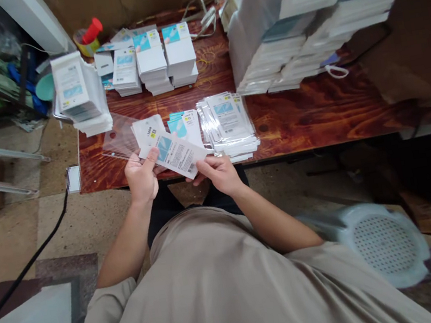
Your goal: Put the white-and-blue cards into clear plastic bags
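A white printed card [181,153] with a blue picture is held tilted over the table's front edge. My left hand [142,176] pinches its left end, thumb on top. At the lower right corner, my right hand [217,174] grips the same card between thumb and fingers. Just beyond it lie a white card marked 1000 [149,128] and a few blue-and-white cards [188,124]. A clear plastic sleeve [118,136] lies flat by my left hand. To the right is a pile of cards in clear sleeves [229,120].
Several stacks of cards [152,64] line the back of the reddish wooden table [295,120], with another tall stack [77,91] at its left. Large bundles of plastic sleeves [281,35] rise at the right beside scissors [336,71]. A plastic stool [384,246] stands behind on the right.
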Action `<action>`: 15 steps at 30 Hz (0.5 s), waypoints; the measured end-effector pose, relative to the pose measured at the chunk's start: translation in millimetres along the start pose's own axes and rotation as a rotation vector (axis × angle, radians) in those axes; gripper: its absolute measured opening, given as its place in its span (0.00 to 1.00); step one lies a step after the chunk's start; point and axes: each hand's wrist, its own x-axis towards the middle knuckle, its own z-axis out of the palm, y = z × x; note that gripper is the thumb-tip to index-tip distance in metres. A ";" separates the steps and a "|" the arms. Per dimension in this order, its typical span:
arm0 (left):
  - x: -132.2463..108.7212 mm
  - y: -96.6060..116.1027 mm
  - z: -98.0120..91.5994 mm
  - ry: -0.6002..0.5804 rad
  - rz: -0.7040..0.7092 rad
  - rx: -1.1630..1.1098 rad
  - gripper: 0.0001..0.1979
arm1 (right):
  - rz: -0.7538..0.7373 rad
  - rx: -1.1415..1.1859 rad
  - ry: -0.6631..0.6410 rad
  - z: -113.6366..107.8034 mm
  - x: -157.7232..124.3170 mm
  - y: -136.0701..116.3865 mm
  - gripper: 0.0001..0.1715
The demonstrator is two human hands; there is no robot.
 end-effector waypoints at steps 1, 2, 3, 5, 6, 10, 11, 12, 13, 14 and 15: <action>-4.0 2.1 -1.6 -0.037 -0.020 0.002 0.27 | 0.006 -0.036 -0.058 -2.7 0.1 0.8 0.31; -9.1 3.9 -2.9 -0.087 -0.050 0.016 0.27 | -0.005 -0.060 -0.066 -4.1 0.5 1.6 0.31; -15.1 5.0 -3.8 -0.144 -0.085 0.042 0.26 | -0.028 -0.065 -0.035 -4.0 1.1 2.4 0.31; -27.9 5.4 -3.8 -0.238 -0.143 0.106 0.26 | -0.078 -0.032 0.070 1.4 1.9 3.3 0.33; -33.2 5.0 -2.9 -0.269 -0.167 0.137 0.25 | -0.101 -0.016 0.120 5.2 1.9 2.9 0.36; -31.4 4.3 2.0 -0.402 -0.248 0.305 0.26 | -0.164 -0.066 0.249 4.6 2.5 -6.2 0.36; -23.6 4.7 1.9 -0.399 -0.216 0.374 0.25 | -0.186 -0.094 0.298 -3.4 4.8 -9.3 0.32; -13.3 5.0 0.8 -0.359 -0.145 0.454 0.24 | -0.218 -0.124 0.370 -14.7 8.7 -11.9 0.27; -1.0 5.3 -1.4 -0.242 -0.018 0.539 0.22 | -0.257 -0.161 0.465 -28.6 13.9 -13.7 0.24; 12.4 5.2 -4.7 -0.094 0.124 0.639 0.20 | -0.309 -0.210 0.581 -44.0 20.1 -14.4 0.23; 26.2 4.8 -8.7 0.047 0.245 0.759 0.19 | -0.354 -0.273 0.697 -59.8 26.8 -14.0 0.22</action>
